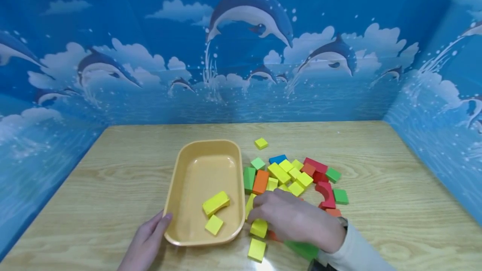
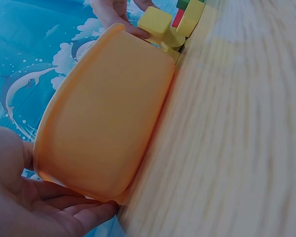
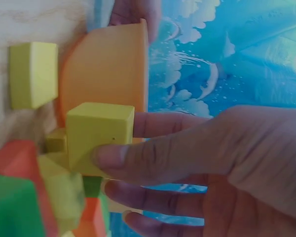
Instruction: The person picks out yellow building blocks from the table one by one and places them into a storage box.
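A shallow tan plastic bin [image 1: 205, 170] stands on the table with two yellow blocks inside, an arch-shaped one [image 1: 216, 203] and a small one [image 1: 214, 225]. My left hand [image 1: 144, 239] grips its near left corner, thumb at the rim and fingers against the outer wall [image 2: 103, 113] low down. Just right of the bin, my right hand [image 1: 290, 216] pinches a yellow block [image 3: 98, 131] between thumb and fingers, above the pile. Another yellow block [image 1: 257, 250] rests on the table nearer the front. The right hand hides part of the pile.
Several red, green, orange, yellow and blue blocks lie heaped right of the bin, among them a red arch [image 1: 326, 193] and a blue block [image 1: 278, 159]. One yellow block [image 1: 261, 143] sits apart at the back. Dolphin-printed sheets [image 1: 248, 103] border the wooden table [image 1: 124, 170].
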The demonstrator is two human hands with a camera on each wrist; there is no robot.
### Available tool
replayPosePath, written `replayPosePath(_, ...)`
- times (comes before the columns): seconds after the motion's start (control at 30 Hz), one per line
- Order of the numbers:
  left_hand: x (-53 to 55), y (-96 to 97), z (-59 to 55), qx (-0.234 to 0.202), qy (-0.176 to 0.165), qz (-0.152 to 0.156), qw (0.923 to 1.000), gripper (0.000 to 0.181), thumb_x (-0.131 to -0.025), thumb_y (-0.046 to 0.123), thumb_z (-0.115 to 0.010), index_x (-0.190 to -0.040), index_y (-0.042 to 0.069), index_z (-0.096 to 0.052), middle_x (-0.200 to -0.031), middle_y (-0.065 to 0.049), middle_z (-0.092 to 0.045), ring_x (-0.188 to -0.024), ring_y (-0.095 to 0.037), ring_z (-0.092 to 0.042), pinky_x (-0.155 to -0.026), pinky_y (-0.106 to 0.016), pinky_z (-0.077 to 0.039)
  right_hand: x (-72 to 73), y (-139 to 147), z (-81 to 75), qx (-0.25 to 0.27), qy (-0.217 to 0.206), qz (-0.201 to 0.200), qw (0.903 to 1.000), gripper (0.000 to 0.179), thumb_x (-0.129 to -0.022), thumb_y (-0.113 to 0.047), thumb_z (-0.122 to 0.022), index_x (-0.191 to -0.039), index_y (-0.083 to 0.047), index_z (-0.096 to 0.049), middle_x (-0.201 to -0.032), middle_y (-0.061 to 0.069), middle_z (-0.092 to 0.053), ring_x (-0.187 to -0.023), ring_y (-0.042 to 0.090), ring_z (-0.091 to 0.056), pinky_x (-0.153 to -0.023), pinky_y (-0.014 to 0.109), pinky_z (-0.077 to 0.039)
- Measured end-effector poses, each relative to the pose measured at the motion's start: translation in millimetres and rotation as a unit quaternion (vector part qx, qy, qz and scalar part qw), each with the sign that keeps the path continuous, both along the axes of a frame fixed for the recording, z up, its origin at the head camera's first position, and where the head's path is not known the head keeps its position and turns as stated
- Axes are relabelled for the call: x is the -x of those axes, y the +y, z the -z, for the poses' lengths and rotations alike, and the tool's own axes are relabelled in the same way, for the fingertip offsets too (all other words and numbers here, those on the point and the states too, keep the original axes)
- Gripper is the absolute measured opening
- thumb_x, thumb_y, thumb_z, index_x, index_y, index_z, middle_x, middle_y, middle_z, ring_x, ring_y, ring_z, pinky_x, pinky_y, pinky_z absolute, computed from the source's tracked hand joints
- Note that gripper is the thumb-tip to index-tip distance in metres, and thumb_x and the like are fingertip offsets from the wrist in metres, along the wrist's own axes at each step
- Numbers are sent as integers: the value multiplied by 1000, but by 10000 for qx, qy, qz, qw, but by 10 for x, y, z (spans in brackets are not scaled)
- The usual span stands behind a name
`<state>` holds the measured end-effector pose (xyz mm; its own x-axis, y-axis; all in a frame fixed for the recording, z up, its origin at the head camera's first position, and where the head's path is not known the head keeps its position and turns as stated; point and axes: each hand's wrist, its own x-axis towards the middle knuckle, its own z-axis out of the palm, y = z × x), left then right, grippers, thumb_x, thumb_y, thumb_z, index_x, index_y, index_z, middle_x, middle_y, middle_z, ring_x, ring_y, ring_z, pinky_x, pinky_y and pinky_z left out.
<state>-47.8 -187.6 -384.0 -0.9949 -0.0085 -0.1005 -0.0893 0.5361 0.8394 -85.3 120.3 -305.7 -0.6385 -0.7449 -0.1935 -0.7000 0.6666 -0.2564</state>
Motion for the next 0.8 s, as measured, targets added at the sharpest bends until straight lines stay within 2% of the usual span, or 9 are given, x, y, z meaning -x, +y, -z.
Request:
replayPosePath(0.13,0,3,7,-4,25,5,10000,52,-104,29,-36,-137,-11,-41,-140,-25,-44,-131,-39,-39,-108,-48,-29,10,50,-78,285,-137,49,9995,42,-81,3,-71,-112,-25,-73,-105,-9,-66,-93,6,-59,-80,22,-53)
replayPosePath(0.37,-3,-2,22,-53,75,27,10000,51,-104,27,-36,-137,-12,-41,-139,-26,-45,-130,-40,-40,-107,-48,-30,4,47,-147,771,-92,-218,9967,44,-81,9,-65,-114,-20,-71,-111,-12,-67,-103,4,-59,-86,21,-52)
replayPosePath(0.57,-5,-4,24,-43,-54,-16,10000,51,-104,28,-36,-137,-11,-41,-140,-25,-45,-131,-40,-39,-108,-48,-29,-5,-12,-180,668,-214,-349,9969,48,-78,13,-65,-114,-19,-71,-113,-11,-65,-106,4,-57,-88,21,-51)
replayPosePath(0.8,7,-5,3,-65,-202,-33,9998,54,-104,30,-36,-138,-11,-39,-142,-26,-42,-133,-40,-36,-110,-53,-27,25,-50,-293,670,-466,-288,9963,46,-80,7,-69,-117,-21,-69,-116,-14,-64,-107,3,-56,-90,23,-51)
